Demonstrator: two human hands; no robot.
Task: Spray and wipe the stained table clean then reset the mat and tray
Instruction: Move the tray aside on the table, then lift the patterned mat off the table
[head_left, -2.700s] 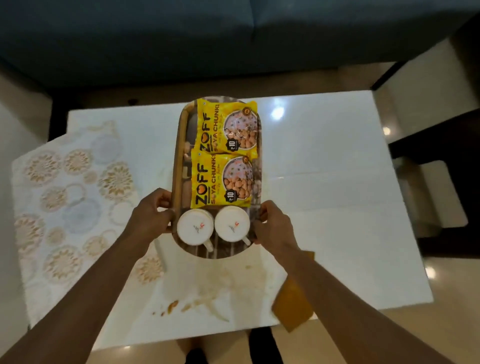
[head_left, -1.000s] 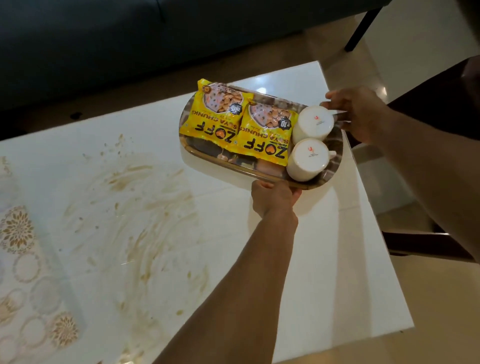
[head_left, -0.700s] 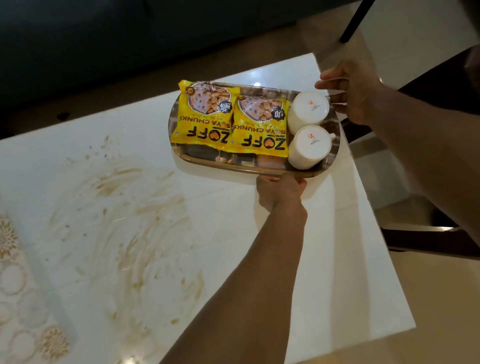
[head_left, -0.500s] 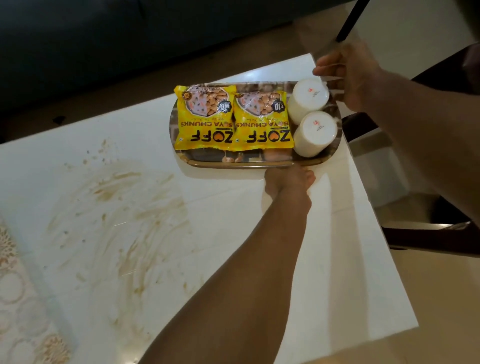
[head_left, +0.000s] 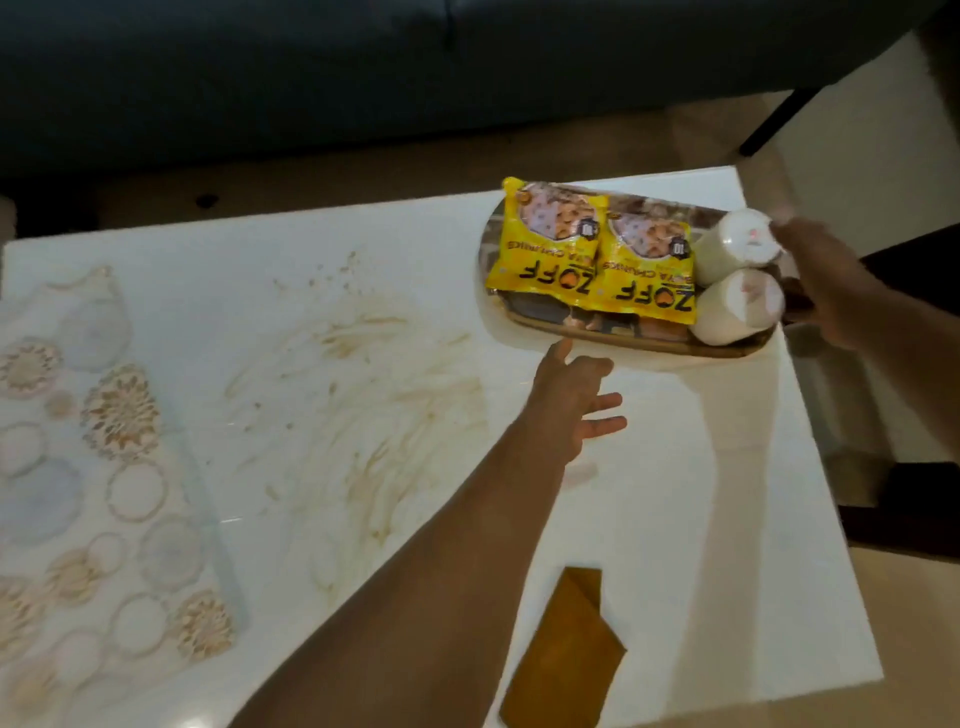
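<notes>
Brown stains: smears (head_left: 363, 395) spread over the middle of the white table (head_left: 675, 519), still unwiped.
Left hand: the left hand (head_left: 569, 410) hangs over the table just short of the tray's near rim, fingers spread and loose, holding nothing.
Right hand: the right hand (head_left: 826, 280) is at the tray's right end, beside the cups; blur hides whether its fingers grip the rim, so I cannot tell.
Tray: the metal tray (head_left: 623, 332) sits at the far right corner of the table, its right end at or just past the right edge.
Load: two yellow snack packets (head_left: 592, 260) lie side by side on it, two white cups (head_left: 737, 280) stand touching each other at its right end.
Mat: the patterned mat (head_left: 93, 467) is at the left edge, partly hanging off.
Cloth: an orange cloth (head_left: 566, 654) lies at the near edge.
Risk, tray: if that end does overhang, a nudge from the right hand may tip it, cups first.
Risk, cups: they look top-heavy and may knock together or roll.
Risk, mat: spray or a wide wipe could wet its inner edge beside the stains.
Risk, cloth: an elbow could push it off the near edge.
</notes>
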